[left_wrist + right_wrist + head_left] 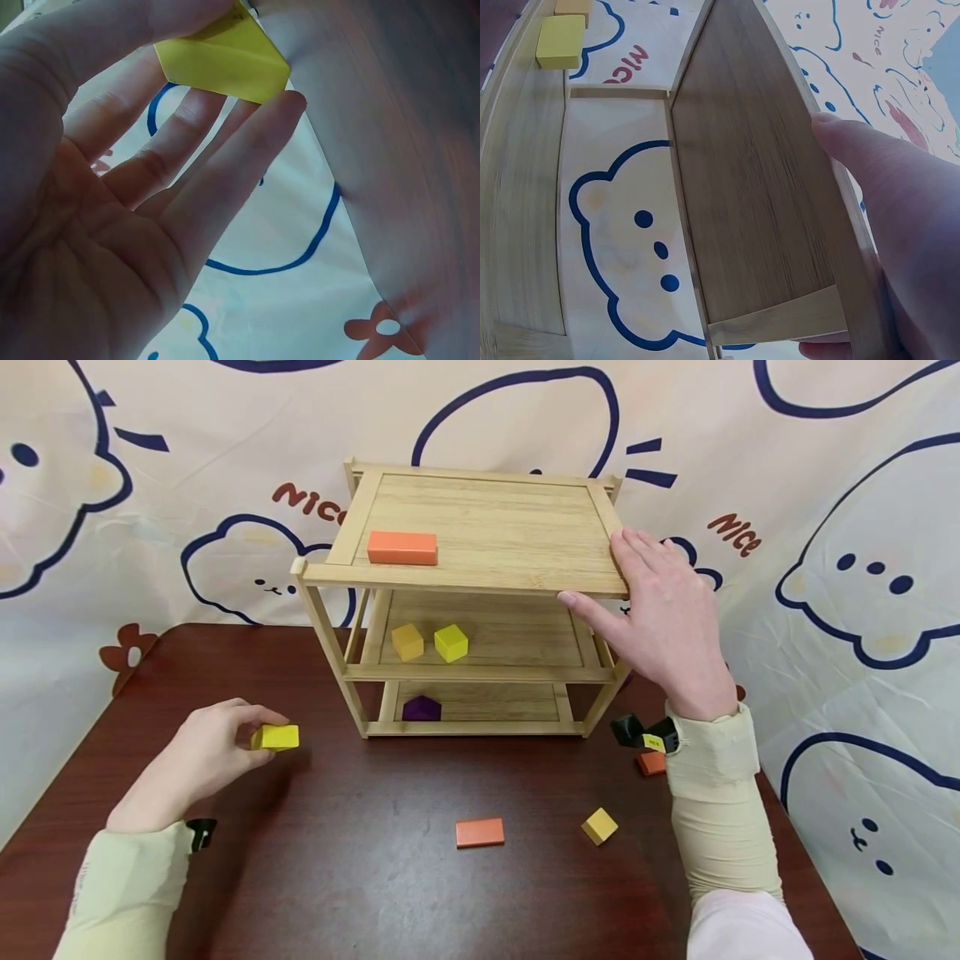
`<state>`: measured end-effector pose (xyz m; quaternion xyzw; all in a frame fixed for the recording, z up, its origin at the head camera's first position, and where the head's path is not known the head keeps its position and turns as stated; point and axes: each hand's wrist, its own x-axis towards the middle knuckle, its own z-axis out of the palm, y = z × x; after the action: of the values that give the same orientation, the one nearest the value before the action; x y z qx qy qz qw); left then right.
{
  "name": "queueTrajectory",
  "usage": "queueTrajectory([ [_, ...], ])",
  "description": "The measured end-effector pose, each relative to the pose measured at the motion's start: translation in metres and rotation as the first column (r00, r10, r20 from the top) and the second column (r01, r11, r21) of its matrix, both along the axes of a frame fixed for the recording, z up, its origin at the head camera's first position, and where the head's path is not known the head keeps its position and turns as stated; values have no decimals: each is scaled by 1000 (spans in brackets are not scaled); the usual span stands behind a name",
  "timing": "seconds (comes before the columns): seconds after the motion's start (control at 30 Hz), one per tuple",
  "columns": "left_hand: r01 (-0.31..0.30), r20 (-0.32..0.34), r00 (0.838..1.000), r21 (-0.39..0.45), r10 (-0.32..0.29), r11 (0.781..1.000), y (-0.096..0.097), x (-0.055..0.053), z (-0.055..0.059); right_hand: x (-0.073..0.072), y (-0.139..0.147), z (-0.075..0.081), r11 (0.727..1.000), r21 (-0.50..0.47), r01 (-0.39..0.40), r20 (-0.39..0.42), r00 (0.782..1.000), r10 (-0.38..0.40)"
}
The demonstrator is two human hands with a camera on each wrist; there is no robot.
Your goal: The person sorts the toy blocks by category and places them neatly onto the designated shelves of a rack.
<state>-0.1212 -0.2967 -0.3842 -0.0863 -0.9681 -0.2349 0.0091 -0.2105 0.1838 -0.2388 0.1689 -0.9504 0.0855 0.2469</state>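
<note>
Nearest the camera, a pale sleeve is seen below the left hand, in which a yellow block is pinched between thumb and fingertips, apparently clear of the worktop. Between the hands, a wooden rack is stood: an orange block is carried on its top shelf, toward the left hand; an amber cube and a bright yellow cube are set on the middle shelf, and a purple block on the lowest. In front of the hands, a red block and, farther right, an ochre cube are laid. A second red block is partly hidden by the right wrist. The rack's near corner is clasped by the right hand, the thumb being laid along the front edge.

For good handling, the yellow block should probably be gripped lightly, and the rack steadied without sideways pressure, lest the cubes be shifted.

In the left wrist view, the held block's slanting corners are revealed; in the right wrist view, the top shelf's underside, hidden from the head camera.
</note>
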Motion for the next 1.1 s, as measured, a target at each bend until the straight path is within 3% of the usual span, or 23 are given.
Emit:
queueTrajectory([
  [0.43, 32, 31, 999, 10, -32, 999, 15, -3, 4, 0, 0, 0, 1000, -3, -3, -4, 1000, 3],
  [1.1, 142, -57, 988, 6, -141, 990, 34, -11, 6, -1, 0, -1, 1000, -6, -2, -4, 1000, 2],
])
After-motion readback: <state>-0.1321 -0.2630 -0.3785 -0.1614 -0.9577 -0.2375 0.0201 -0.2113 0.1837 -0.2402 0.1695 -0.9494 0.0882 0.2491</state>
